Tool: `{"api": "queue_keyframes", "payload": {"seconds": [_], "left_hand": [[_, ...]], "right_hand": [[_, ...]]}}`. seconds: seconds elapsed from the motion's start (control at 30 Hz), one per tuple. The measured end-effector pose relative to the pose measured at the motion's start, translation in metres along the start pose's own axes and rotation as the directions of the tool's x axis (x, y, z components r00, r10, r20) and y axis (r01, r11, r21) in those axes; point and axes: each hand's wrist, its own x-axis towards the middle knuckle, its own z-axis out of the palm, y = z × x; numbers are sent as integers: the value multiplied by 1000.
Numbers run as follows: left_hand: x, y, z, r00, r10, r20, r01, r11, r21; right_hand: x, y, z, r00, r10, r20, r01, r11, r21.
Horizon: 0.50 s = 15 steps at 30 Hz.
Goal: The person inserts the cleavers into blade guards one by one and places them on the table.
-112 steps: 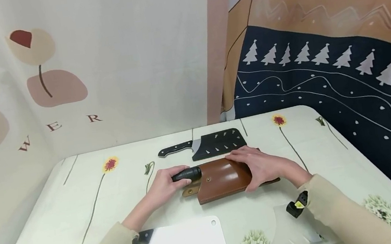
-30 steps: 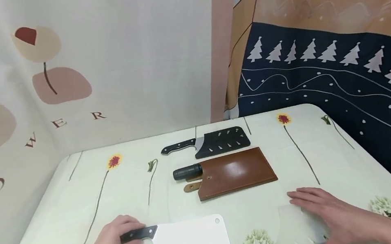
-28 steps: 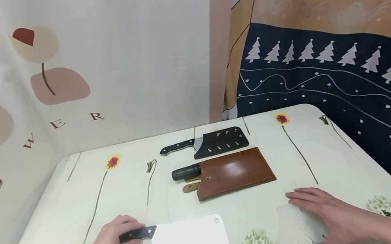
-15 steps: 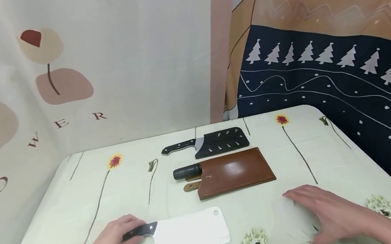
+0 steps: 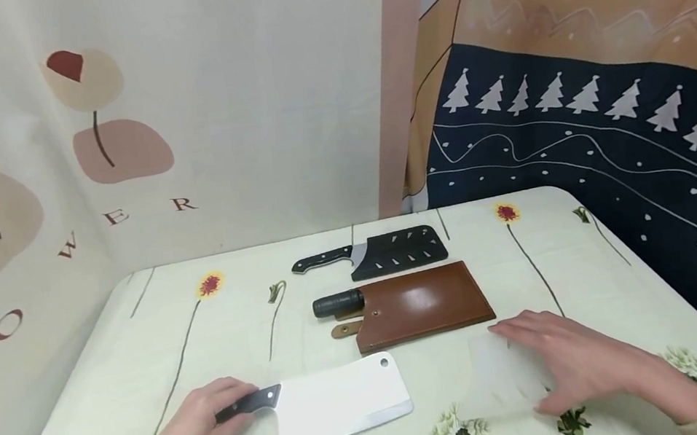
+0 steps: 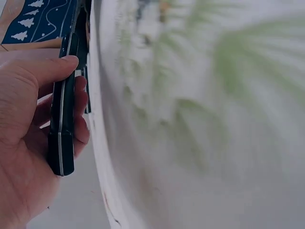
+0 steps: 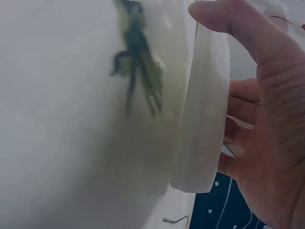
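A cleaver with a bright, plain blade (image 5: pixel 340 404) is held by its black handle (image 6: pixel 62 109) in my left hand (image 5: pixel 198 428). Its blade points right and tilts slightly, the lower edge catching light. In the left wrist view, thumb and fingers wrap the handle. My right hand (image 5: pixel 586 362) grips a translucent white blade guard (image 5: pixel 499 381) at its right end. Seen from the right wrist, the thumb lies over one edge of the guard (image 7: pixel 202 119) and the fingers sit behind it. A gap separates guard and blade.
Behind lies a brown leather sheath (image 5: pixel 426 303) with a dark-handled knife (image 5: pixel 337 303) in it. Farther back is a black-handled cleaver in a black guard (image 5: pixel 399 251). A floral cloth (image 5: pixel 207 346) covers the table, and a pale curtain (image 5: pixel 255 112) hangs behind.
Earlier both hands were on the brown sheath and its knife; now they hold the cleaver and translucent guard. Over the last second the cleaver has tilted, and the guard has shifted left and away.
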Motion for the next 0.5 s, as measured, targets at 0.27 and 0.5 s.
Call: {"api": "queue_keyframes", "payload": {"seconds": [0.27,0.5], "left_hand": [[24,7,-4,999,-10,-53,13,999,52],[40,7,-9,994,-43,-97,47,998,48]], "right_hand": [[10,3,-9,999,-16,-34,16,1000,-11],[25,-1,-17,998,-25,-59,27,999,21]]}}
